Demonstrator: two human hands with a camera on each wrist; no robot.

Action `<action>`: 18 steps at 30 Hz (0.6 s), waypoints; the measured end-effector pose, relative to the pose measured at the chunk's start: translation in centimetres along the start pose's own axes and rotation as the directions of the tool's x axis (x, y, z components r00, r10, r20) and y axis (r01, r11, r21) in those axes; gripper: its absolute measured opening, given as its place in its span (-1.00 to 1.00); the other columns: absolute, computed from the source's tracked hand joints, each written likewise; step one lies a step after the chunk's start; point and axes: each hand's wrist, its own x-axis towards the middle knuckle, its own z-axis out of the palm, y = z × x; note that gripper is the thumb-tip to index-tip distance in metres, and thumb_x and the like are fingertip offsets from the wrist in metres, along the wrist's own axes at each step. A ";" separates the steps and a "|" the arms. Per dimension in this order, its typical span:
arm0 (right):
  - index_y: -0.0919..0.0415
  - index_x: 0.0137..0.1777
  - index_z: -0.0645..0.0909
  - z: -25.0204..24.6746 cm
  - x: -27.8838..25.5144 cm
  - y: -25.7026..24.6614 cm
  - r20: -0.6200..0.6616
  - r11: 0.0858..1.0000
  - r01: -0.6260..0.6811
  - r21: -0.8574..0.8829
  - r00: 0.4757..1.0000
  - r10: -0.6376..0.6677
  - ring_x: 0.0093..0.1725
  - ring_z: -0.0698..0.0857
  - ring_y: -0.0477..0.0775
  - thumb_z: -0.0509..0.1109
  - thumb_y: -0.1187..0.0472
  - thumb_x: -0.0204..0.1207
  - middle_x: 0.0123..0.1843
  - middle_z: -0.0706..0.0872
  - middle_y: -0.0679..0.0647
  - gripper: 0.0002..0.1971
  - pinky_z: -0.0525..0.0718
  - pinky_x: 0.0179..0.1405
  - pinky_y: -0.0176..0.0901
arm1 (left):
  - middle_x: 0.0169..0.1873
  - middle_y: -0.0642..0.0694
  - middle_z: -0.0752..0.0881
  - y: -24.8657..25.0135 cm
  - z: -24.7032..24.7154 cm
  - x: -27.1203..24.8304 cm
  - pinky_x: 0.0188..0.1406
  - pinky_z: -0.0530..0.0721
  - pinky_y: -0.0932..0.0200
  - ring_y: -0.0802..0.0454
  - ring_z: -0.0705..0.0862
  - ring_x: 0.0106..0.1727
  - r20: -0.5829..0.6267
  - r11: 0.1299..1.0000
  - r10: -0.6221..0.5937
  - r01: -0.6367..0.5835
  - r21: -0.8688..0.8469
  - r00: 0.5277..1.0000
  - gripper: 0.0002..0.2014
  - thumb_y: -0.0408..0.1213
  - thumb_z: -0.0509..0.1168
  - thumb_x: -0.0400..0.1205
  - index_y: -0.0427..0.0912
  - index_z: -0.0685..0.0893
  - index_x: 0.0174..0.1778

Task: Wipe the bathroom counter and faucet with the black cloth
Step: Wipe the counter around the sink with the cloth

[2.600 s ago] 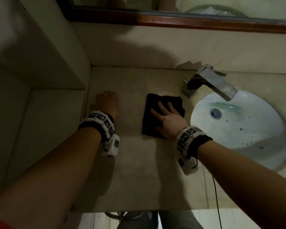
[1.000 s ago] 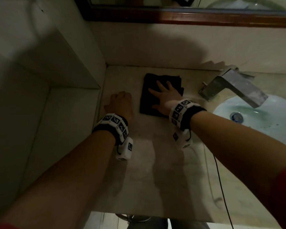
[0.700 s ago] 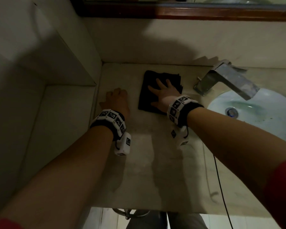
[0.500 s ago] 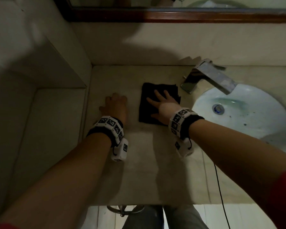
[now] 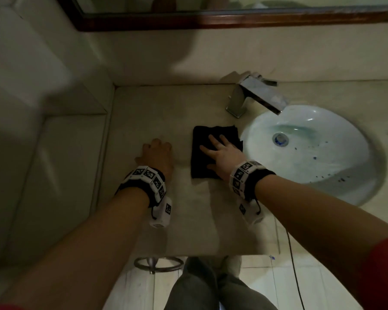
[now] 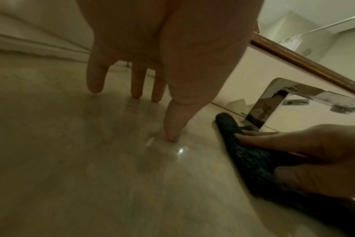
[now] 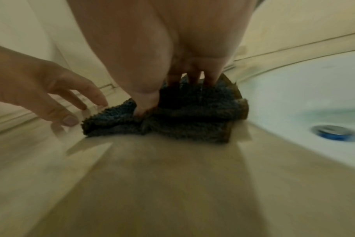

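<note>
A folded black cloth (image 5: 203,153) (image 6: 251,154) (image 7: 192,118) lies flat on the beige stone counter (image 5: 148,113), just left of the basin. My right hand (image 5: 222,151) (image 7: 162,64) presses down on it with straight, spread fingers. My left hand (image 5: 156,154) (image 6: 152,64) rests on the bare counter to the cloth's left, fingertips down, holding nothing. The chrome faucet (image 5: 253,95) (image 6: 294,102) stands behind the cloth, its spout reaching over the basin.
A white oval basin (image 5: 311,151) (image 7: 314,89) with a drain (image 5: 280,138) is set in the counter on the right. A wall (image 5: 54,86) bounds the counter on the left. A wood-framed mirror (image 5: 233,19) runs along the back. A towel ring (image 5: 158,262) hangs below the front edge.
My right hand has slid the cloth from the back of the counter toward the front, closer to the basin. The left hand has stayed planted on the counter.
</note>
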 end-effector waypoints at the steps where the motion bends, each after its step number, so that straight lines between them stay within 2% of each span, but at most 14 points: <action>1: -0.25 0.73 -0.02 0.3 -0.8 0.6 0.006 1.000 -0.009 0.010 1.000 0.009 0.74 -0.17 0.25 0.23 -0.09 0.71 0.79 -0.20 0.00 -0.32 0.06 0.71 0.20 | 0.55 -0.10 0.24 0.4 0.2 -0.3 0.33 0.46 -0.40 -0.25 0.26 0.49 0.019 1.000 -0.008 0.008 0.004 1.000 -0.44 -0.17 0.37 0.60 0.04 0.39 0.52; 5: -0.24 0.73 -0.04 1.2 -3.6 2.9 0.027 0.998 -0.055 0.039 0.998 0.054 0.75 -0.15 0.23 0.20 -0.05 0.73 0.78 -0.21 -0.02 -0.34 0.13 0.70 0.20 | 0.55 -0.11 0.24 1.2 0.7 -1.3 0.34 0.46 -0.42 -0.28 0.25 0.50 0.033 1.000 -0.014 0.014 0.010 0.999 -0.44 -0.14 0.38 0.60 0.03 0.37 0.52; 9: -0.17 0.75 -0.04 1.8 -6.0 3.8 0.015 0.998 -0.055 0.025 0.998 0.055 0.74 -0.06 0.26 0.19 -0.04 0.74 0.78 -0.20 0.06 -0.34 0.08 0.68 0.11 | 0.58 -0.11 0.22 1.0 1.0 -2.0 0.35 0.48 -0.40 -0.28 0.26 0.50 0.018 1.000 0.010 -0.010 0.005 1.000 -0.43 -0.16 0.37 0.61 0.01 0.35 0.53; 12: -0.15 0.75 -0.02 2.6 -7.3 4.3 0.010 1.000 0.003 -0.021 1.000 -0.002 0.74 -0.07 0.28 0.24 -0.06 0.71 0.79 -0.17 0.09 -0.30 0.08 0.68 0.12 | 0.62 -0.12 0.17 1.0 1.0 -2.3 0.41 0.42 -0.41 -0.29 0.21 0.55 0.033 1.000 0.020 -0.020 0.000 0.999 -0.38 -0.12 0.36 0.61 0.01 0.30 0.59; 15: -0.16 0.74 -0.03 3.9 -8.0 4.0 0.037 0.992 0.080 -0.093 0.996 -0.076 0.74 -0.08 0.31 0.27 -0.08 0.69 0.78 -0.18 0.07 -0.28 0.16 0.68 0.16 | 0.65 -0.10 0.13 0.8 1.0 -2.4 0.44 0.38 -0.42 -0.28 0.19 0.57 0.043 1.000 0.024 -0.024 0.002 0.999 -0.34 -0.09 0.37 0.61 0.04 0.27 0.61; 18: -0.22 0.74 -0.07 4.3 -8.1 3.6 0.066 0.996 0.071 -0.054 0.996 -0.067 0.74 -0.13 0.32 0.28 -0.06 0.69 0.78 -0.25 0.00 -0.26 0.25 0.65 0.20 | 0.64 -0.06 0.15 0.7 1.1 -2.2 0.42 0.37 -0.44 -0.26 0.18 0.57 0.031 1.000 0.012 -0.012 -0.018 0.999 -0.34 -0.11 0.38 0.60 0.07 0.28 0.60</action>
